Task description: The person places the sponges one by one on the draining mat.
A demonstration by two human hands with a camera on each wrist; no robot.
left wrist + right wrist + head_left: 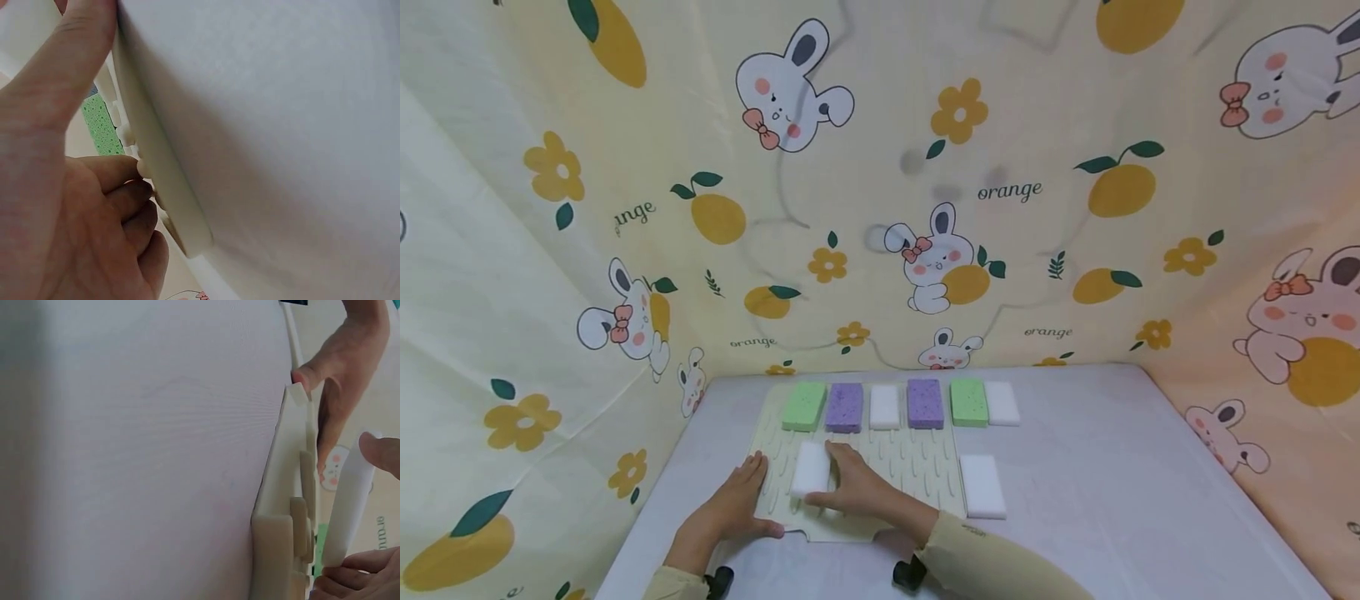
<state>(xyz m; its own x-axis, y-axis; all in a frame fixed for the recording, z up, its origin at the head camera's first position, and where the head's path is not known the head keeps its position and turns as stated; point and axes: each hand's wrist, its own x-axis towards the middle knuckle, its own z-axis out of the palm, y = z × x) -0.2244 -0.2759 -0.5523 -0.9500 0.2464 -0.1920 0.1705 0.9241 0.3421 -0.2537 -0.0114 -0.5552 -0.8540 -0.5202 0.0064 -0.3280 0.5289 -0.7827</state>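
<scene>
Though partly beyond wrist view, right fingers (844, 461) around white sponge (810, 470), left fingers (749, 475) loose.

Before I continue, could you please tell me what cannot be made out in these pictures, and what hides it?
Head view: part of the right edge of the held white rectangular sponge, behind the right hand.
Head view: part of the left edge of the cream ridged plastic board, behind the left hand.
Left wrist view: part of a green porous sponge, behind hand and board.
Right wrist view: the right palm, cut off by the picture's right edge.
</scene>
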